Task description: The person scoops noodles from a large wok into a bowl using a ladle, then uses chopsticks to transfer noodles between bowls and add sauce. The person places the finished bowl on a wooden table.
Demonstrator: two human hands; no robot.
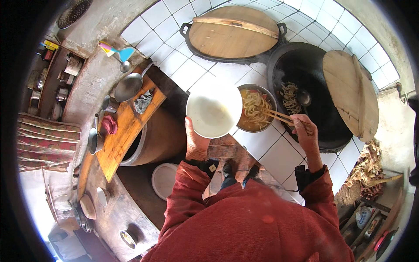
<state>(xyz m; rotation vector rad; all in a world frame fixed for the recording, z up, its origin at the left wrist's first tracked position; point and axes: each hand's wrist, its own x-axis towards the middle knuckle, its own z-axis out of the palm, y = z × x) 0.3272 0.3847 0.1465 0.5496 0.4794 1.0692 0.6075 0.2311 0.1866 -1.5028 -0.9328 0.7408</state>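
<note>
My left hand [197, 140] holds a large white bowl [214, 109] by its near rim, thumb along the side. Only a faint smear shows inside it. In my right hand [303, 131] is a pair of wooden chopsticks [278, 116], their tips among the noodles [255, 108] in a metal basin [274, 113]. Broth and reddish pieces surround these noodles. The basin stands on the white-tiled stove top [278, 153], beside a big black wok [314, 127]. More noodles [289, 97] lie in the wok against a ladle [303, 97]. The white bowl hides the basin's left edge.
A wooden lid [348, 95] partly covers the wok. Another lidded wok [234, 32] is set behind. To the left, a wooden board [131, 134] bears cloths and lies over a large earthen jar [163, 137]. Dry husks [366, 163] are heaped at the right.
</note>
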